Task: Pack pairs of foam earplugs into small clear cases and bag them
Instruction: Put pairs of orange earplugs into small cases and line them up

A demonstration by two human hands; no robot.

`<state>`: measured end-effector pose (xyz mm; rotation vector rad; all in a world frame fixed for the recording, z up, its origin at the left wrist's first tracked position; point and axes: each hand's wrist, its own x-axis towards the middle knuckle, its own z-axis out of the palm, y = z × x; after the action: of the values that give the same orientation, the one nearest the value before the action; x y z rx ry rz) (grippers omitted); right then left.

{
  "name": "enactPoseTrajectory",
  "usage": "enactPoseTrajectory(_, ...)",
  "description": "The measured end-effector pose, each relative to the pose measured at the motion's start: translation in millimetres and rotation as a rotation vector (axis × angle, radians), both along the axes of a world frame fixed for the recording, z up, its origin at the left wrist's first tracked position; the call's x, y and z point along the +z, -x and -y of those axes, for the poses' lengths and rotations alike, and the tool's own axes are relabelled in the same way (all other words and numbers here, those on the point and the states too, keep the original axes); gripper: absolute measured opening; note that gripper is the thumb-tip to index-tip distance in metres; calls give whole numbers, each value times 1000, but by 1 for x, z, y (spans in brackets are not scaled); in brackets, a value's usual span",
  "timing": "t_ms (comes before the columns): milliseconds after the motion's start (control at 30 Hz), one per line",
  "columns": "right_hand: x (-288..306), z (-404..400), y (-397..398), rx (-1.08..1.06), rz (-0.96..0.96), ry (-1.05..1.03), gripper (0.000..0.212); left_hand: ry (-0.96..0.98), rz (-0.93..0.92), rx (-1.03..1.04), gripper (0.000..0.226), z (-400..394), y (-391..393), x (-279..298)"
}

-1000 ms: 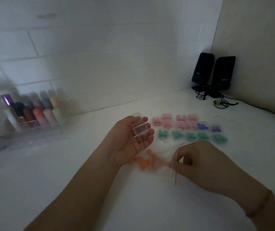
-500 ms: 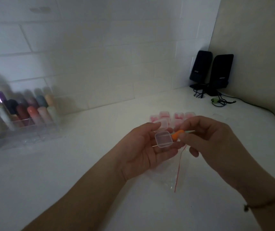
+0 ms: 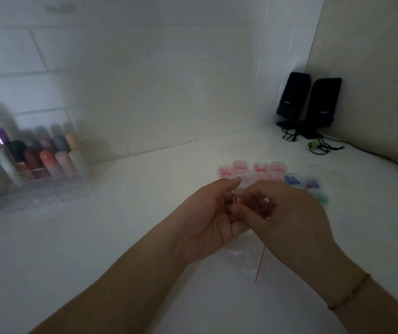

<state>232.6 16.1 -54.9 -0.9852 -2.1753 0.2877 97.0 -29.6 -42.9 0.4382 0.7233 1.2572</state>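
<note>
We see left hand [image 3: 213,219] cradling small clear plastic case [image 3: 236,200], right hand [image 3: 287,216] pinching orange foam earplug [image 3: 239,200] at case mouth; hands together above clear zip bag [image 3: 246,257] on white worktop [image 3: 120,237].

The counter [image 3: 120,237] looks smooth, matt and white, as do the wall tiles [image 3: 145,92] behind it. Beside the glossy black plastic speakers [image 3: 309,104], the filled cases [image 3: 260,168] are clear glossy plastic. Nearer than the speakers lies a thin, crinkled clear plastic bag [image 3: 243,261].
</note>
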Motion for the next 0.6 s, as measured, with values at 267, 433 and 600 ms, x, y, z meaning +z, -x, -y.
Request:
enactPoseTrajectory(267, 29, -14, -37, -69, -250, 23, 10, 15, 44, 154, 52, -6, 30, 8)
enactPoseTrajectory(433, 16, -30, -54, 100, 397, 182, 15, 31, 43, 345, 41, -11, 51, 8)
enactPoseTrajectory(600, 10, -20, -45, 299, 615, 292, 24, 109, -7, 359, 42, -16, 50, 0)
